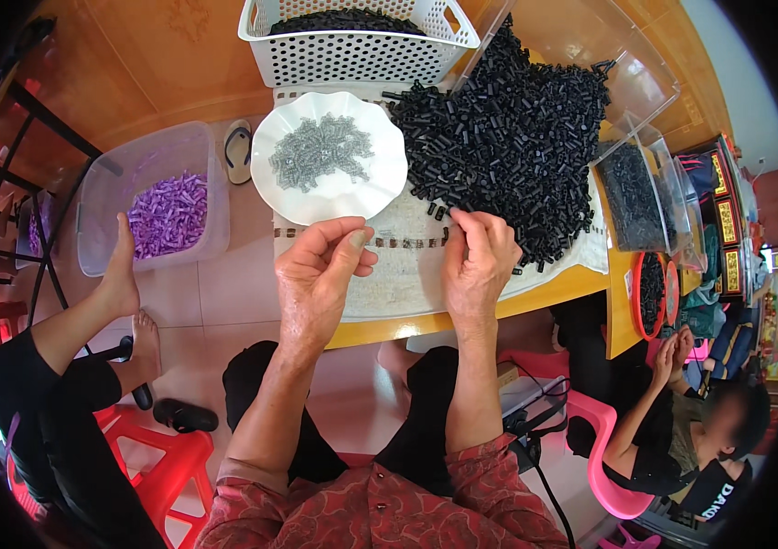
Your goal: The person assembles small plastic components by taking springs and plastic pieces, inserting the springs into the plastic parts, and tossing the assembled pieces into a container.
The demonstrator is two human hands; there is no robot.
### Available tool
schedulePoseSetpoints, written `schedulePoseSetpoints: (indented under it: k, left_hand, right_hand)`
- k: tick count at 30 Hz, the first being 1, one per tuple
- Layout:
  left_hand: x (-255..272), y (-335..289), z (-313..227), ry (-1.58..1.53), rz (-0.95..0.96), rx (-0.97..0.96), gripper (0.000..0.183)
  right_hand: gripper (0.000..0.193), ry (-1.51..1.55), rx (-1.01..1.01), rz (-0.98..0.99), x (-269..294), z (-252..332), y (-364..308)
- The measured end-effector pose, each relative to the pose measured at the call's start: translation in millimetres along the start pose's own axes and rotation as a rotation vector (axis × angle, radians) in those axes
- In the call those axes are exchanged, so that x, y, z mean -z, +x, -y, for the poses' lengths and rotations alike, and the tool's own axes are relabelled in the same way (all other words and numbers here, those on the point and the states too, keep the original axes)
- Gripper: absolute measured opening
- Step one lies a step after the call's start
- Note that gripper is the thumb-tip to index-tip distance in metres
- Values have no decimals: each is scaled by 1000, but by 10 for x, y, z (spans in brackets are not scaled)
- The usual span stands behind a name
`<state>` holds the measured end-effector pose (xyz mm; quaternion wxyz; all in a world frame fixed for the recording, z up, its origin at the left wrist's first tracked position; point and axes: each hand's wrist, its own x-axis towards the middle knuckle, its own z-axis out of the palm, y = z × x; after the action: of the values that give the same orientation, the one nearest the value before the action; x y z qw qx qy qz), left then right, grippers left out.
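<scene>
My left hand (320, 270) is closed in a pinch just below the near rim of a white scalloped plate (265, 192). Whatever its fingertips hold is too small to make out. On the plate lies a heap of small clear, spring-like pieces (320, 151). My right hand (479, 261) has thumb and forefinger together at the near edge of a big heap of short black tube-like parts (517, 137). A few loose black parts lie by its fingertips, and I cannot make out what the pinch holds. Both hands hover over a pale cloth (389, 284).
A white perforated basket (361, 62) of black parts stands behind the plate. Clear bins (636, 197) and a red-rimmed tray (650, 295) are at right. Leftward, a clear tub (96, 229) holds purple pieces. A red stool (165, 467) and other people sit nearby.
</scene>
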<state>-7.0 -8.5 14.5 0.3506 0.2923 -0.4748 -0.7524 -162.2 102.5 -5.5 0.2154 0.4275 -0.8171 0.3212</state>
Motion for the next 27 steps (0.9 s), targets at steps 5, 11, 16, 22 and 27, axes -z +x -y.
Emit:
schedulePoseSetpoints:
  k: [5,11,16,22,27]
  left_hand:
    - [-40,-27,12,29,35,54,18]
    - [-35,-27,61,69,70,71,18]
    - [-54,-37,41,108,88,81,17]
    - [-63,-39,63,118,96,78,17]
    - [-71,-39,65,118,100,94,17]
  right_hand:
    - [35,-164,35,62,-50,55,32]
    - [19,-160,14,78,-50,36,70]
    - [13,-54,-38,74,54,-15,26]
    - [13,45,-41,62,103,-1,17]
    - [18,68,-10,135,141,35,-17]
